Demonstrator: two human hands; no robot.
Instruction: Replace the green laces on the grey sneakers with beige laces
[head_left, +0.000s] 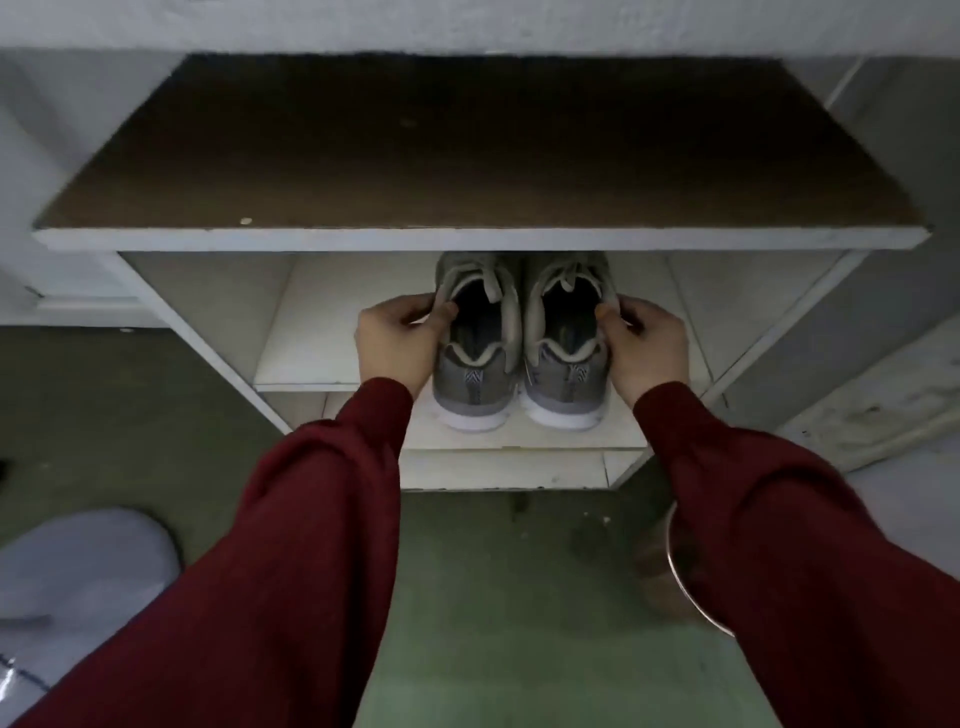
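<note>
Two grey sneakers stand side by side on a white shelf (322, 343), heels toward the person and toes hidden under the board above. The left sneaker (470, 384) and the right sneaker (566, 382) touch along their inner sides and sit between the two grips. The left grip (397, 343) holds the left sneaker's collar at its outer edge, thumb curled over the rim into the opening and fingers on the outside. The right grip (647, 345) holds the right sneaker's collar the same way at its outer edge, thumb hooked inside. Both soles seem to rest on the shelf, though I cannot tell for sure. Pale laces (491, 288) show just beyond the thumbs, at the tongues; the light is dim and their exact colour cannot be told

Dark red sleeves (311, 545) run back from both grips toward the camera. Above and beyond the grips a brown top board (467, 156) with a white front edge caps the shelf unit, and white side panels stand well outside each grip. Below the sleeves lies a green floor (493, 597). Far below the left grip is a pale bluish rounded thing (88, 561). Under the right sleeve a brownish round thing with a pale rim (670, 561) peeks out; what it is cannot be told
</note>
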